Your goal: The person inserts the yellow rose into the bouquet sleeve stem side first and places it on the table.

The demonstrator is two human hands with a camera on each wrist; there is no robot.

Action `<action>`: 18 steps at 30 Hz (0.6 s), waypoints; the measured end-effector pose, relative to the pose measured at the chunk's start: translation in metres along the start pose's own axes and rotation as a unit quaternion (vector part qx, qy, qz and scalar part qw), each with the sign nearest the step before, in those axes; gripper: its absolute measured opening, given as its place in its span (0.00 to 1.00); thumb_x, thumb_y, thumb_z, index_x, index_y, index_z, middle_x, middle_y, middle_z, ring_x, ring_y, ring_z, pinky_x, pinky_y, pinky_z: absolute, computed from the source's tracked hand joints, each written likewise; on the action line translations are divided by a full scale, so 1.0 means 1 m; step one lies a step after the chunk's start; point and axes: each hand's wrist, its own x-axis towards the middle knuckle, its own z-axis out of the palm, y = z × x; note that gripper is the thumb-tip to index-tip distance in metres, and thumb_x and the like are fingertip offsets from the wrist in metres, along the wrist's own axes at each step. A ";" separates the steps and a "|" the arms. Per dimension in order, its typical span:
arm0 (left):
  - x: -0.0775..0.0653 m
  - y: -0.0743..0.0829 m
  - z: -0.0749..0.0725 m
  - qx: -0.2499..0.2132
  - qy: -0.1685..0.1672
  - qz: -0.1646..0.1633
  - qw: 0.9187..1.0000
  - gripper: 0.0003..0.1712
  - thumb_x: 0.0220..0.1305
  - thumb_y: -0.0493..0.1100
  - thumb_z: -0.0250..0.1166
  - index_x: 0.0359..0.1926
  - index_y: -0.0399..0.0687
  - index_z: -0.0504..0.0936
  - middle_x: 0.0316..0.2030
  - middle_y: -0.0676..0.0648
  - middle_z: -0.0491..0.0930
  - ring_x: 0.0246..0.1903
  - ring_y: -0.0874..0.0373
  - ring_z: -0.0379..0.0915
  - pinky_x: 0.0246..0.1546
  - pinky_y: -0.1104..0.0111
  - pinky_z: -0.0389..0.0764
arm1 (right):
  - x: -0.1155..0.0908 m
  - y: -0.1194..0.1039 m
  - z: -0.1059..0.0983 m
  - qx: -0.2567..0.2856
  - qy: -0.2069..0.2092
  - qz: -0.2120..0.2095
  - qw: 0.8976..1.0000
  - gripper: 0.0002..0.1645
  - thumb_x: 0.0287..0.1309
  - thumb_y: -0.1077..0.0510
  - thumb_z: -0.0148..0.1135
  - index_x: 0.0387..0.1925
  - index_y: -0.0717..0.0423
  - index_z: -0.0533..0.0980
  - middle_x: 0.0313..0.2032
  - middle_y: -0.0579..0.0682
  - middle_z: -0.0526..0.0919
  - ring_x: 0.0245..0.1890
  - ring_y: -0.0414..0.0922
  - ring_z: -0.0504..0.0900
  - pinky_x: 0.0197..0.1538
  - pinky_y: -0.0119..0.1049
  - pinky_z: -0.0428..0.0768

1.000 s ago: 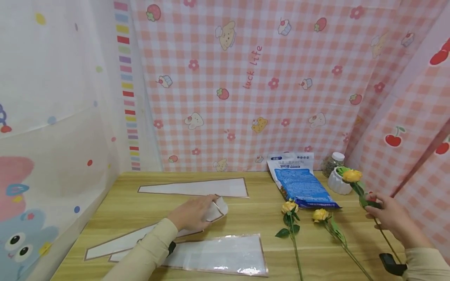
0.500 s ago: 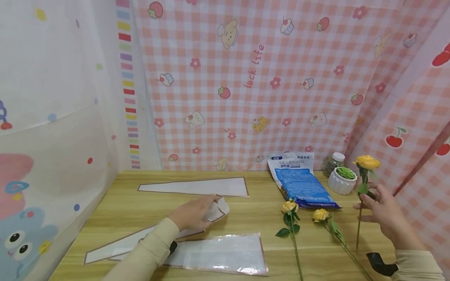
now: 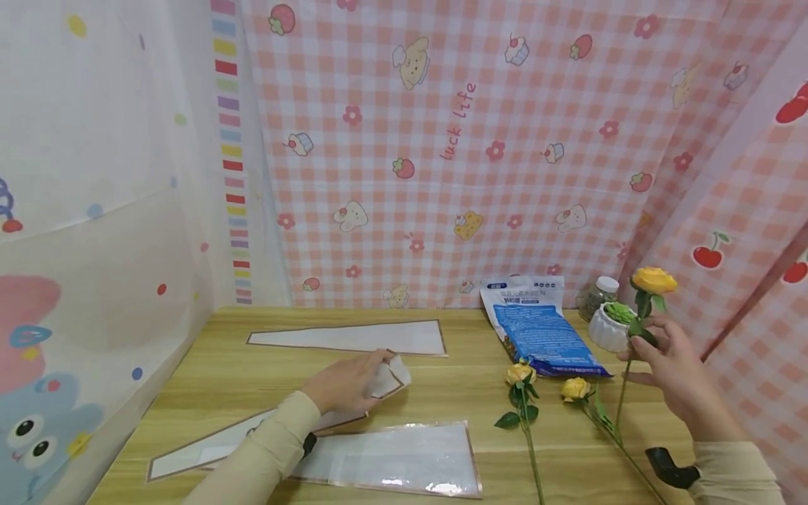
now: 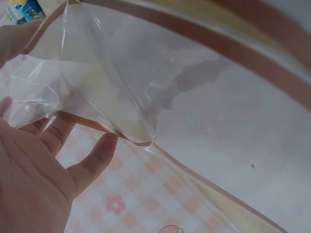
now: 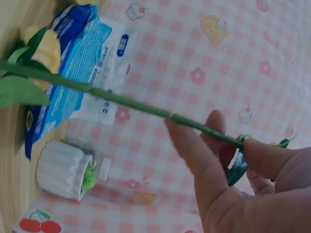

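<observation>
My left hand (image 3: 347, 382) grips the mouth of a clear flower sleeve (image 3: 393, 379) with a brown border. The sleeve's narrow end runs down to the left, partly behind the forearm. In the left wrist view the fingers (image 4: 99, 155) curl along one edge of the film, which bulges apart at the mouth. On the right, my right hand (image 3: 678, 379) pinches the stem of a yellow rose (image 3: 654, 280), bloom up, above the table. The right wrist view shows its green stem (image 5: 131, 103) between thumb and fingers. Two more yellow roses (image 3: 520, 373) (image 3: 576, 388) lie between the hands.
Another flat sleeve (image 3: 353, 338) lies at the back, and one more (image 3: 404, 459) at the front. A blue and white packet (image 3: 546, 337), a white ribbed pot (image 3: 611, 331) with a green plant and a lidded jar (image 3: 593, 298) stand back right.
My right hand has brought the rose leftward, turned its bloom upright and raised it. The left hand keeps its grip on the sleeve, nearly still.
</observation>
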 end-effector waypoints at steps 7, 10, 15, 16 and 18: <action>0.001 -0.001 0.002 -0.001 -0.002 -0.004 1.000 0.40 0.60 0.49 0.71 0.67 0.45 0.61 0.54 0.45 0.77 0.47 0.58 0.75 0.47 0.63 0.81 | 0.006 -0.008 0.017 0.061 -0.003 -0.021 0.998 0.15 0.76 0.63 0.48 0.55 0.42 0.63 0.39 0.40 0.78 0.35 0.38 0.84 0.32 0.39 0.86; 0.002 -0.002 0.002 0.002 -0.005 -0.003 1.000 0.40 0.60 0.50 0.71 0.67 0.45 0.61 0.53 0.46 0.78 0.46 0.58 0.75 0.47 0.63 0.81 | 0.009 -0.013 0.026 0.049 -0.008 -0.013 0.999 0.13 0.77 0.61 0.48 0.55 0.41 0.62 0.39 0.42 0.79 0.36 0.38 0.85 0.35 0.39 0.86; 0.004 -0.003 0.001 0.006 -0.011 -0.005 1.000 0.40 0.60 0.50 0.71 0.67 0.46 0.62 0.54 0.46 0.77 0.45 0.60 0.74 0.46 0.65 0.80 | 0.015 -0.022 0.045 0.005 -0.014 -0.005 1.000 0.13 0.78 0.55 0.47 0.58 0.41 0.59 0.41 0.47 0.77 0.40 0.39 0.85 0.40 0.40 0.87; 0.004 -0.003 0.001 0.007 -0.013 -0.006 1.000 0.40 0.60 0.50 0.71 0.67 0.46 0.61 0.55 0.47 0.77 0.46 0.60 0.74 0.46 0.65 0.80 | 0.016 -0.023 0.049 -0.003 -0.012 -0.007 1.000 0.14 0.78 0.55 0.47 0.58 0.42 0.59 0.41 0.47 0.76 0.40 0.39 0.85 0.40 0.40 0.86; 0.005 -0.003 0.001 0.007 -0.016 -0.008 1.000 0.40 0.60 0.50 0.71 0.68 0.47 0.61 0.55 0.47 0.77 0.47 0.60 0.74 0.48 0.64 0.80 | 0.019 -0.025 0.056 -0.010 -0.007 -0.012 1.000 0.14 0.78 0.54 0.48 0.58 0.42 0.60 0.42 0.47 0.76 0.40 0.39 0.85 0.41 0.40 0.86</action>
